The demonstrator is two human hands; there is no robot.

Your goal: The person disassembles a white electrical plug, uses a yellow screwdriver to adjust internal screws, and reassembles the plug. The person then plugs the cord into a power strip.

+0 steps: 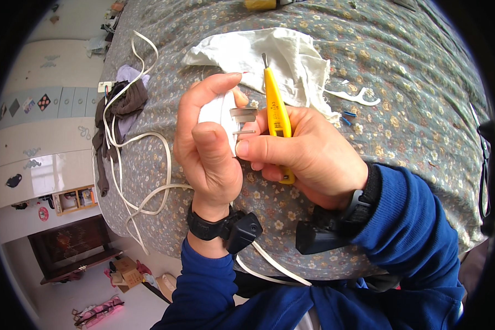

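Note:
My left hand is closed around a white power plug, its flat metal prongs pointing right. Between the fingers of my right hand is a yellow tester screwdriver, held nearly upright with its metal tip away from me, apart from the plug. My right thumb and fingertips also reach the plug's lower right edge, close by the prongs. A white cable loops over the cover left of my hands, and another stretch runs below my left wrist. My left fingers hide part of the plug.
A white cloth lies on the flowered cover beyond my hands. Right of it are a white floss pick and small blue bits. Dark clothing lies at the left edge, near a white piece with coloured wires.

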